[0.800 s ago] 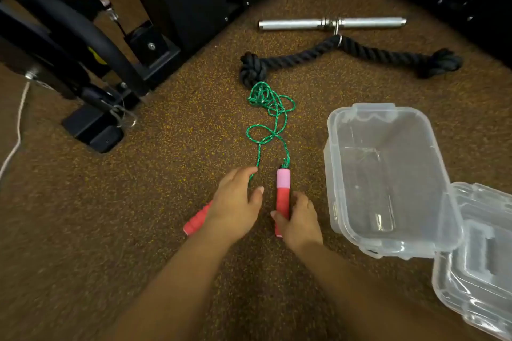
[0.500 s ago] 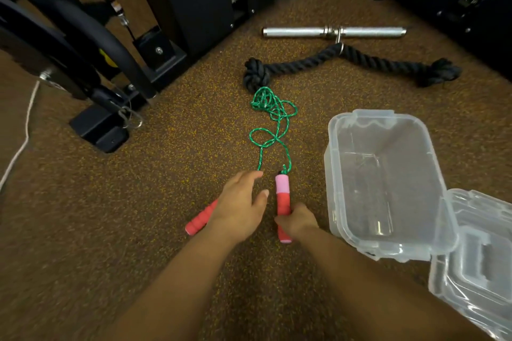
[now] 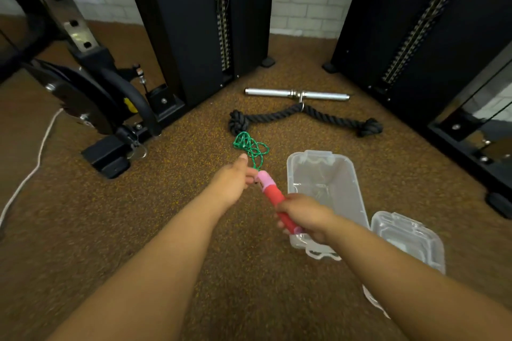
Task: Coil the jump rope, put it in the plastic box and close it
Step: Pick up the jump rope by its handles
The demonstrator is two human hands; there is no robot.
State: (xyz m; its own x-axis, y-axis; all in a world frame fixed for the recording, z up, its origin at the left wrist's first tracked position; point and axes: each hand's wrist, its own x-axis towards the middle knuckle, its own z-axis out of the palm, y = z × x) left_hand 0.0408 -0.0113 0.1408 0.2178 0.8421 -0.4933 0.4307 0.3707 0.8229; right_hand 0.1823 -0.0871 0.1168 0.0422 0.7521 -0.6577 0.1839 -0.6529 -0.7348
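- Half a second ago both handles lay on the floor under the hands; now the right hand [image 3: 304, 216] has lifted a red and pink handle [image 3: 273, 195], fingers curled round its lower end, tilted over the near edge of the clear plastic box [image 3: 357, 202].
- The left hand [image 3: 234, 181] sits at the handle's pink tip, seemingly pinching the cord there; its fingers are hidden, so I cannot tell for sure.
- Beyond the box lie a thick black rope [image 3: 304, 116] and a metal bar [image 3: 296, 94], with dark gym machines [image 3: 194, 22] behind.
- The lid [image 3: 407, 241] rests just right of the box.
- The green cord [image 3: 250, 148] is tangled on the floor left of the box's far end, past the left hand.
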